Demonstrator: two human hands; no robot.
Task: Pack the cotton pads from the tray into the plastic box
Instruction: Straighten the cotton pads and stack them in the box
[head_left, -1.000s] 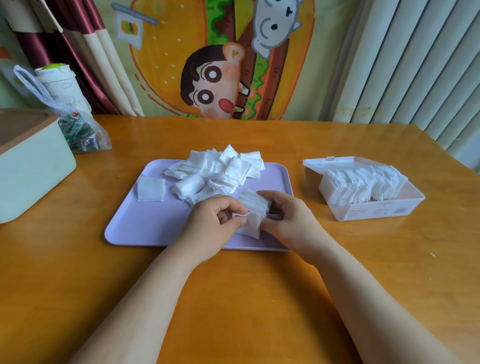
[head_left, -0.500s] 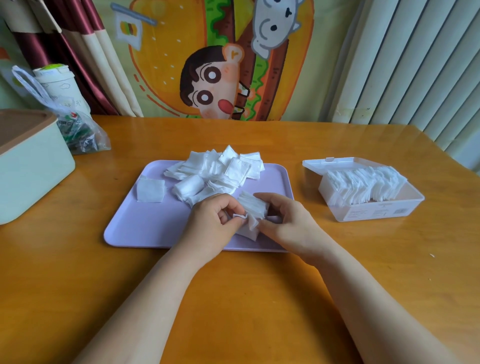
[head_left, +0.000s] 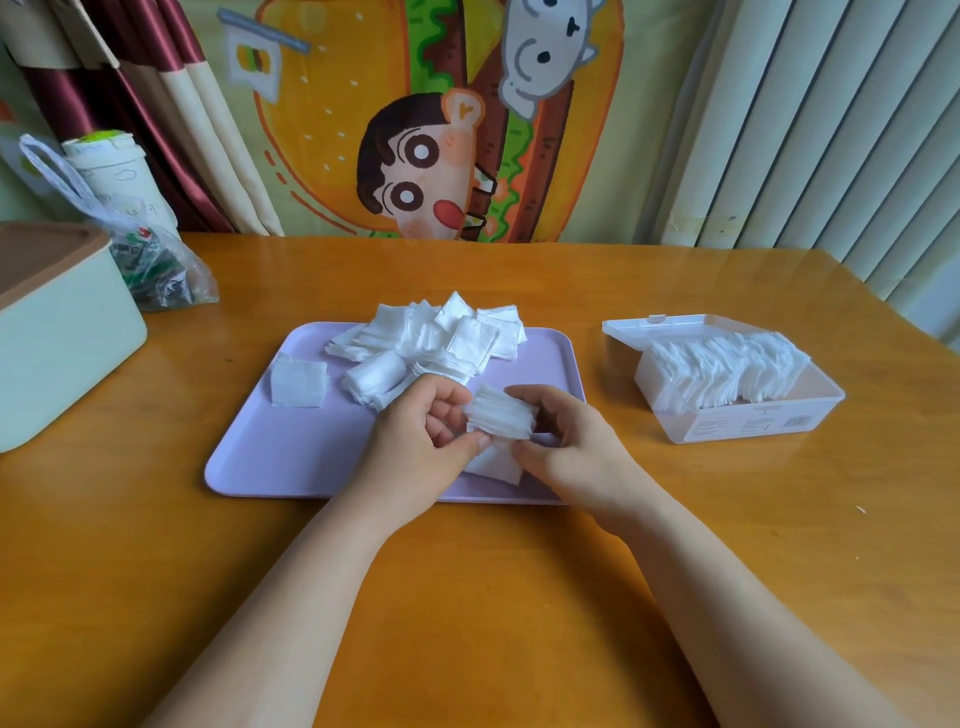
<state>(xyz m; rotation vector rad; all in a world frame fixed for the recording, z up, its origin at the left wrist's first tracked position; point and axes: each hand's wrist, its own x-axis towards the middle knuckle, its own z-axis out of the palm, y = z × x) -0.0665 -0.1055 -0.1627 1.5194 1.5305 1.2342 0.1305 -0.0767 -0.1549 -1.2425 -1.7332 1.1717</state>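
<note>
White square cotton pads (head_left: 436, 338) heaped loose at far side of lilac tray (head_left: 291, 457); one flat at its left. Right of tray, open clear plastic box (head_left: 748, 421), pads upright inside.

Wooden table (head_left: 519, 597): tray (head_left: 291, 457), plastic box (head_left: 753, 423)

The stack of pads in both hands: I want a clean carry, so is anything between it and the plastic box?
Nothing visible: only bare table lies between the stack and the open plastic box.

2 hands (head_left: 498, 436) pinched, seemingly touching
</note>
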